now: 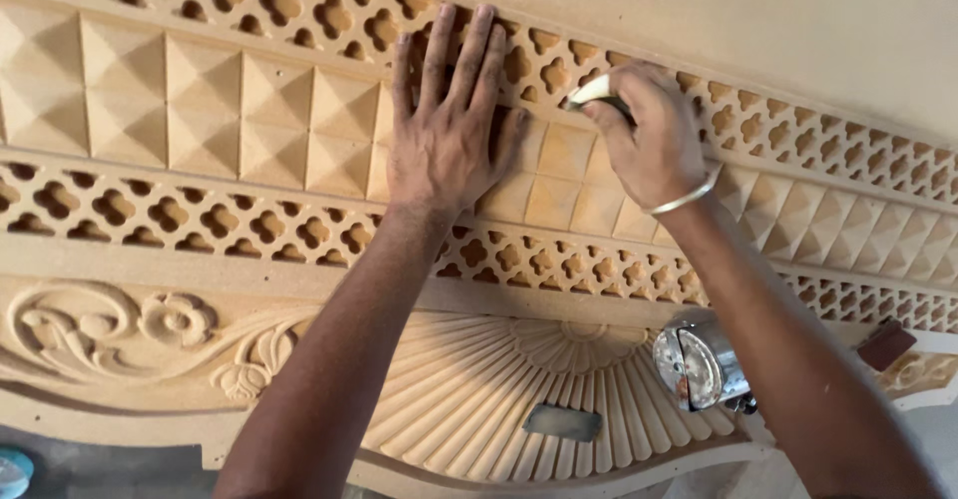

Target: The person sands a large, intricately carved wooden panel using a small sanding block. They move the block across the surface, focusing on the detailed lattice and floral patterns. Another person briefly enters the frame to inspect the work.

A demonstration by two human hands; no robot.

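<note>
Forearms nearest, reaching up; left hand [446,135] spread flat on carved wooden panel [200,110], right hand [649,140] at three o'clock pinching pale folded piece [591,91], perhaps sandpaper, against fretwork. Metal tin [699,364] at five o'clock.

Both forearms are showing bare from the lower edge of the view up to the fingers, with no sleeve covering either one. The left hand [444,140] is wearing nothing: no ring, no band, no glove. Pale dust is clinging to its knuckles and along the backs of its fingers [469,55], and the nails are showing short. The right hand [649,140] is wearing a thin, plain silver-coloured bangle [687,200], which is sitting loosely at the wrist, well back from the fingers. The same pale dust is lying over its knuckles. No rings are showing on its fingers either.
</note>
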